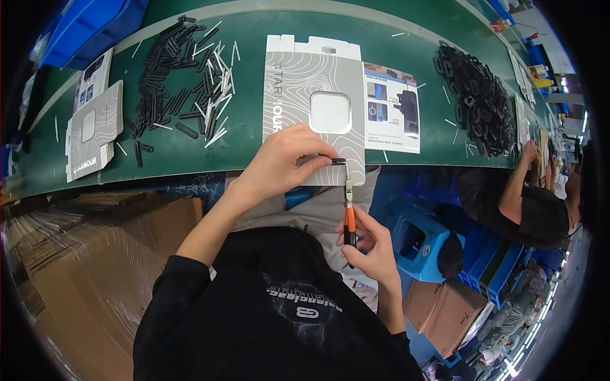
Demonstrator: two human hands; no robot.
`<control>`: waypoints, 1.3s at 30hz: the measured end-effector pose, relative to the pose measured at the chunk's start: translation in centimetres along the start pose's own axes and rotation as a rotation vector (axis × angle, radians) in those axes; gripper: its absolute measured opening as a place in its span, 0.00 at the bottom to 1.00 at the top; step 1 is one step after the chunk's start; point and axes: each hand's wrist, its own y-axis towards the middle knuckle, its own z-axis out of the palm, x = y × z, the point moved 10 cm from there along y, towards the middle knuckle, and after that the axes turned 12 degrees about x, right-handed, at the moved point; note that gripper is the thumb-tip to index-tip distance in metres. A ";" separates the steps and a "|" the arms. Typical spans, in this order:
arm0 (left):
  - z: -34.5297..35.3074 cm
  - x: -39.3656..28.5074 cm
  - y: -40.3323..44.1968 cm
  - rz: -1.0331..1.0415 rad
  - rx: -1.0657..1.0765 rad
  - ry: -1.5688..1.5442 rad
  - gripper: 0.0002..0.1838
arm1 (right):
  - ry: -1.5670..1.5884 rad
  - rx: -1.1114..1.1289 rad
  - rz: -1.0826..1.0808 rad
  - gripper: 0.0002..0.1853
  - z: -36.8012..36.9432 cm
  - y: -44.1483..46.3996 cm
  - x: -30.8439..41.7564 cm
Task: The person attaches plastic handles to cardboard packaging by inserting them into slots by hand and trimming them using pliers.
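Black part [338,162] was pinched between thumb and forefinger of the left hand [286,157], above the near end of the grey box [318,71] on the green table [244,136]. Right hand [373,246] had its fingers curled round the handles of the pliers [349,219], nose pointing up at the part. I could not tell from my head view whether the jaws gripped anything. Left of the box I noted black strips [152,105] and white sticks [219,86]; to the right, a heap of black pieces [473,101].

It's a factory wkshp w/ bench [419,54] & parts piles [480,105].
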 end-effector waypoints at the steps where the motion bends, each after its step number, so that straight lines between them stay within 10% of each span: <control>1: 0.1 0.1 0.0 -0.005 0.018 -0.012 0.09 | 0.025 0.008 0.020 0.45 0.0 -0.2 -0.2; 39: -1.0 0.9 0.1 -0.060 0.124 -0.167 0.19 | 0.143 0.075 0.046 0.45 4.7 0.6 -0.3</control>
